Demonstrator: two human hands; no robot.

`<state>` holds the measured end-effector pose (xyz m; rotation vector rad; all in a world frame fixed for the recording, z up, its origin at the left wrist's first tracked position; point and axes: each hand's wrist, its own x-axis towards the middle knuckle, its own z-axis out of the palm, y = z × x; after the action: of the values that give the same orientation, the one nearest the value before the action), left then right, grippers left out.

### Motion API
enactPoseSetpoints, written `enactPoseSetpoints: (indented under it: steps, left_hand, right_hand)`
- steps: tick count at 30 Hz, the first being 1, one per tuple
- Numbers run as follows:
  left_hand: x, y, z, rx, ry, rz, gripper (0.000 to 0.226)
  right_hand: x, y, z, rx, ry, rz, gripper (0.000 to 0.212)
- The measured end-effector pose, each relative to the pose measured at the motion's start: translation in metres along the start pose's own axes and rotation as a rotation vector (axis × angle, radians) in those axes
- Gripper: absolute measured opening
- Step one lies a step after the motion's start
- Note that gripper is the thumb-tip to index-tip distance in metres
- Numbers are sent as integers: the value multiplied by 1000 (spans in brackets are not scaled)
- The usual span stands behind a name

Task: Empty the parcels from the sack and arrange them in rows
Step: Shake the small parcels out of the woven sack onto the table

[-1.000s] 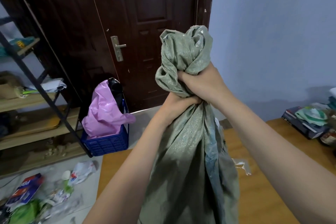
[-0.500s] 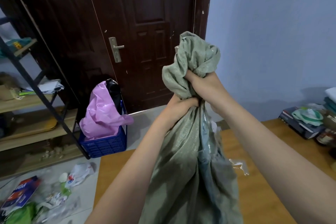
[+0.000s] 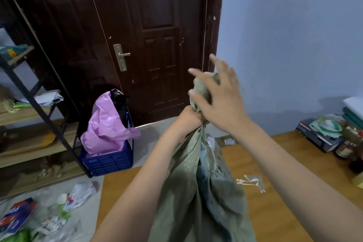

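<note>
- The left hand (image 3: 189, 117) had its grip clenched round the sack (image 3: 198, 192) at its bunched neck.
- The right hand (image 3: 220, 96) was spread, fingers straight, over the sack's crumpled top.
- The sack hung above the tabletop (image 3: 279, 212).
- A blue crate (image 3: 108, 161) stood at ten o'clock, on the floor.
</note>
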<state>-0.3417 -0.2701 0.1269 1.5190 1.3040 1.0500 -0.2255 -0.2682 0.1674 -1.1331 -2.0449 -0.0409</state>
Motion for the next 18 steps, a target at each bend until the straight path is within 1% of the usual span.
enactPoseSetpoints:
  steps: [1,2,3,5,7,8,10,12,14,15,18]
  left_hand:
    - [-1,3,2,29,-55,95,36]
    - [-1,4,3,52,-92,156,44]
    - [-2,6,2,53,-99,172,46]
    - [-2,1,-6,45,-30,92,34]
    - [-3,-2,-13,3,36,-20,19]
    - [-2,-6,-16,-22,67,-47,16]
    - [-1,-9,-16,-65,111,-68,15]
    - [-3,-10,-15,-103,105,-61,14]
    - [-5,-15,-16,-142,32,-53,17]
    - [-7,-17,-18,-155,-14,-60,19]
    - [-9,-17,-21,-121,-103,-102,23]
  right_hand:
    - [2,-1,5,-74,-111,29,51]
    - [5,0,10,-110,-211,103,54]
    - [8,4,13,-92,-298,186,56]
    - [13,17,20,97,-442,314,55]
    - [12,25,27,378,-558,407,54]
    - [11,27,30,511,-595,449,54]
    - [6,30,38,712,-621,513,50]
    - [0,34,45,828,-647,600,50]
    - [-5,38,49,862,-677,669,52]
    - [-6,39,50,864,-673,700,48]
    - [-8,38,51,787,-556,754,28]
